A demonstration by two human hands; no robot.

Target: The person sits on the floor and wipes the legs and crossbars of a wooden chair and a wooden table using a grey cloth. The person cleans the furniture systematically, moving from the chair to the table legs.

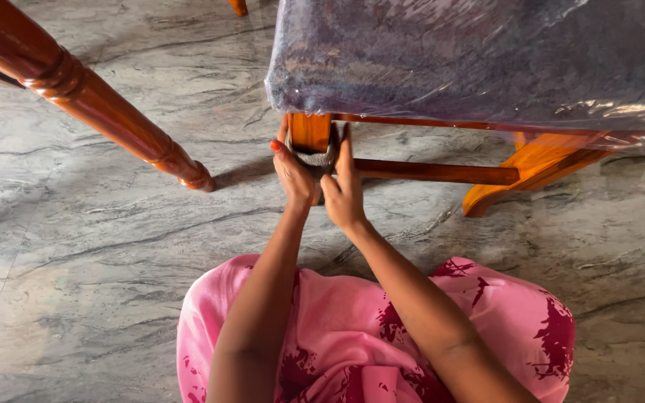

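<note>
At upper centre of the frame I have both hands on a grey sock-like cover [321,158], left hand [293,177] and right hand [343,195] gripping its rim, stretched around the chair leg [309,133]. I judge the fitting half done; next, even pulling upward.

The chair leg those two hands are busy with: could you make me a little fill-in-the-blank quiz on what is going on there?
1. Both hands, the left hand and the right hand, stretch a grey ____ around the chair leg.
2. The chair seat is wrapped in clear ____.
3. The floor is grey veined ____.
4. The person's garment is mainly ____.

Missing words: sock-like cover; plastic; stone; pink
</note>
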